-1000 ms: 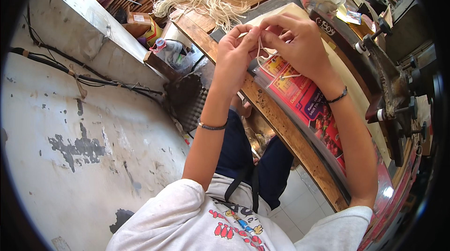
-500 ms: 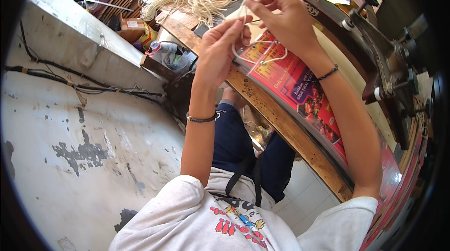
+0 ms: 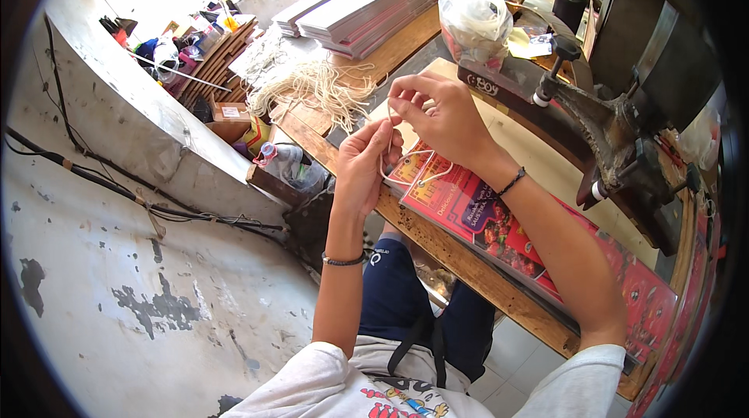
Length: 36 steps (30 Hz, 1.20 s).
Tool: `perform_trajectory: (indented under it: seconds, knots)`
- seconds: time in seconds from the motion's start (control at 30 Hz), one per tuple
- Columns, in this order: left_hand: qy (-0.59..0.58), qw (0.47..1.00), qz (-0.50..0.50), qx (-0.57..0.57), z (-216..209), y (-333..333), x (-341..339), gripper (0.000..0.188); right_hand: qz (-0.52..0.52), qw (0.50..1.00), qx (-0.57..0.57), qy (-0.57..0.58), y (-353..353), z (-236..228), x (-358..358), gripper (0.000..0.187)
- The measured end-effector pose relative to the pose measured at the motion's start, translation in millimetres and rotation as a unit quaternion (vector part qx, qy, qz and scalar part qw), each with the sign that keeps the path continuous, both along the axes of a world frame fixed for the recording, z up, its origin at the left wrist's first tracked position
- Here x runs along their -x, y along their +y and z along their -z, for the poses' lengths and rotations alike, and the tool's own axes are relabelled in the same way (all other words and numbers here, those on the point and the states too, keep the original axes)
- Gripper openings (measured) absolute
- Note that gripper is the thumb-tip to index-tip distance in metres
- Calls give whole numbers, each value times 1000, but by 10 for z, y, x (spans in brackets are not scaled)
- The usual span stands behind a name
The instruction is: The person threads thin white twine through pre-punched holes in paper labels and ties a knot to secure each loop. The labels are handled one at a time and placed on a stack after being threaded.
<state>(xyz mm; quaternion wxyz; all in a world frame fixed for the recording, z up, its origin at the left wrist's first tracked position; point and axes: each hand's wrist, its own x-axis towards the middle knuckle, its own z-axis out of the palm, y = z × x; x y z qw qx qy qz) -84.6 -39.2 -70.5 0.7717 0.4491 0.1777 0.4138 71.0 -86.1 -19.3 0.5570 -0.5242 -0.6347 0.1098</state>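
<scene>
A stack of red printed boards (image 3: pixel 473 221) with food pictures lies along the near edge of the wooden table. A white cord (image 3: pixel 396 181) passes through holes at the stack's far left end and forms loops above it. My left hand (image 3: pixel 362 164) pinches the cord between thumb and fingers, just left of that end. Close by and slightly higher, my right hand (image 3: pixel 446 118) has its fingers closed on another part of the same cord. The fingertips of both hands nearly meet. Whether the cord is knotted between them is too small to make out.
A bundle of loose white cords (image 3: pixel 316 94) lies beyond my hands. Farther back are piled long printed boards (image 3: pixel 374 8) and a filled plastic bag (image 3: pixel 474 16). A heavy metal machine (image 3: pixel 616 133) stands at the right. The peeling wall (image 3: pixel 156 223) runs along the left.
The view has tilted up, so the piled boards at the back now show. Both hands still pinch the cord; the fingers have shifted slightly.
</scene>
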Motion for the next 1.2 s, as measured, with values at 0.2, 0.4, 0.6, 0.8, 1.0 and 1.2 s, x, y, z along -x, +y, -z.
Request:
perform_trajectory:
  seconds: [0.2,0.4,0.6,0.8,1.0,1.2]
  knots:
    - [34,999,-6,-33,-23,-20,28,25,21,999,7,45,-3,-16,38,15]
    - [10,999,15,-30,38,11,26,24,40,995,17,86,32,38,13,16]
    - [25,996,-67,-60,68,-21,3,32,-16,996,81,36,12,38,-7,18]
    - [20,993,-79,-83,39,-54,-17,46,-67,987,145,34,-21,55,-20,23]
    - [-12,990,-128,-59,65,-41,-18,19,-70,986,149,-5,-53,-54,24,22]
    - [-25,991,-126,-46,53,-63,-23,13,-63,992,99,-47,-82,-99,57,22]
